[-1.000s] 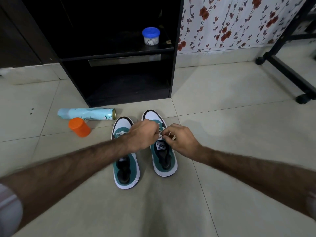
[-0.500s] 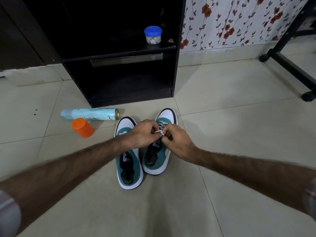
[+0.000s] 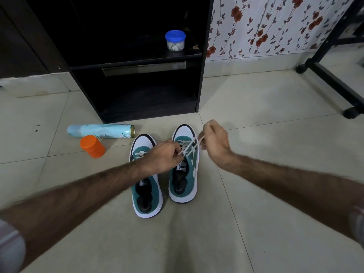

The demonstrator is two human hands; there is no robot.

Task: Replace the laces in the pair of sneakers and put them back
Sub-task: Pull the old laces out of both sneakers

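Note:
Two teal and white sneakers stand side by side on the tiled floor, toes toward the cabinet. The left sneaker (image 3: 146, 191) carries a white lace, partly hidden by my left forearm. Above the right sneaker (image 3: 184, 174), my left hand (image 3: 163, 157) pinches one end of the white lace (image 3: 190, 146) over the tongue. My right hand (image 3: 214, 143) grips the other strands and holds them up and to the right of the shoe, so the lace runs taut between both hands.
A light blue spray can (image 3: 100, 131) lies on the floor left of the sneakers, with an orange cap (image 3: 92, 146) beside it. A black cabinet (image 3: 137, 79) stands behind, a blue-lidded jar (image 3: 175, 40) on its shelf. A black wheeled frame (image 3: 334, 81) stands at right.
My hands were close together over the right sneaker; my right hand has since pulled up and to the right, drawing the lace taut. The right sneaker has straightened.

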